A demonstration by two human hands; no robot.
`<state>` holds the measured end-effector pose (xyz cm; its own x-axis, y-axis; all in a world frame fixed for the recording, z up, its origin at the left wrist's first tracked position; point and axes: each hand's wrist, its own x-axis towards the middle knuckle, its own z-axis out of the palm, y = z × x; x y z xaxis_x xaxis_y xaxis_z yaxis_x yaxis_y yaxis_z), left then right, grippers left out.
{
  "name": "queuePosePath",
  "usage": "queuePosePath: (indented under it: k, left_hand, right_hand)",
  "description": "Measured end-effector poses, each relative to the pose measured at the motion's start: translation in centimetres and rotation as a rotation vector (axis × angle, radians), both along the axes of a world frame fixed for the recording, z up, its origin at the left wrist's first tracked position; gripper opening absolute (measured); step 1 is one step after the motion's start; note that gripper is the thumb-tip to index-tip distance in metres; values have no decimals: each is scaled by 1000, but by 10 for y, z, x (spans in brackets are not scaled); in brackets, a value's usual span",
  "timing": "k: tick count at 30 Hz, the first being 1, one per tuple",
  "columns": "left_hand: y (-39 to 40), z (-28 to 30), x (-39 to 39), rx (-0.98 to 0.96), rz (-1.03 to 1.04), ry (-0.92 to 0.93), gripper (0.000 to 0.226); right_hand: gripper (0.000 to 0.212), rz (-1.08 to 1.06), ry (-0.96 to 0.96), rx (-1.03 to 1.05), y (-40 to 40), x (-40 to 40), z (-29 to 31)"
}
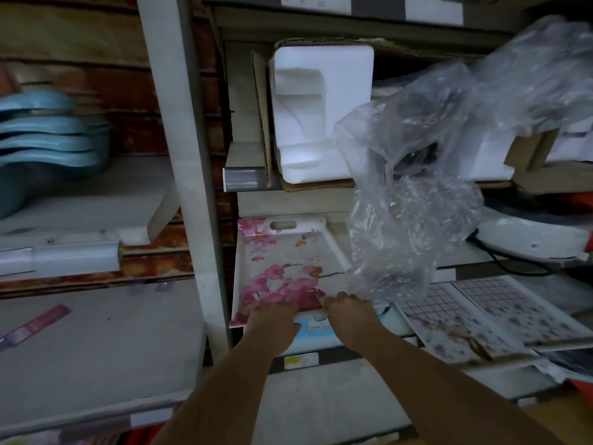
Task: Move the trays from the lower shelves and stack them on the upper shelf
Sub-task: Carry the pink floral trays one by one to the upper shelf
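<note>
Fingers [282, 305] of our left hand [272, 319] curl over the near edge of the flower tray [276, 268] and hold it. Our right hand [348, 311] does the same just beside it — its fingers bend over that same edge, near the corner where the plastic bag [407, 200] hangs down. Both hands are clamped on the tray.

We have only the one head view. From it, the tray sits on a shelf [321, 351] in the middle of the rack, with its far end and handle slot pushed back under the shelf above. It looks like it rests on another tray or a blue-and-white thing, but we cannot tell which.

We think this is the step of taking hold, and the tray is not yet lifted out. Next we would need to slide it toward us, keep it flat, dodge the bag, then raise it to the upper shelf [244, 179].

That upper shelf already carries a white foam block [321, 117] in a cardboard box, so room looks tight.

The tray is a hard, shiny rectangle with low raised walls and pink blossoms printed on it. The bag is thin, crinkly and see-through. The foam is chunky and dull. More flat flowered trays [481, 319] lie to the right — they may come next.
</note>
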<state>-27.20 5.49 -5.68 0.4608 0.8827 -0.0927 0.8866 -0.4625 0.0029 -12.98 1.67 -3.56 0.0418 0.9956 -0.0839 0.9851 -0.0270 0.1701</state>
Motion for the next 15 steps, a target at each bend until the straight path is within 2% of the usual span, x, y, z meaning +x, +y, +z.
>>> queuePosePath:
  k: [3,7,11,15]
  left_hand:
    - [-1,3,-8,-7,26,34,42]
    - [-5,16,-15,86,46,121,34]
    - [-8,26,-24,145,9,53,37]
    - [-7,32,-33,150,14,-7,39]
  right_hand:
    - [33,24,-15,10,-3,1,-4]
    - [33,67,29,36,-5,-1,-3]
    - [37,2,149,27,-2,1,8]
    - [30,-102,232,-19,-1,1,16]
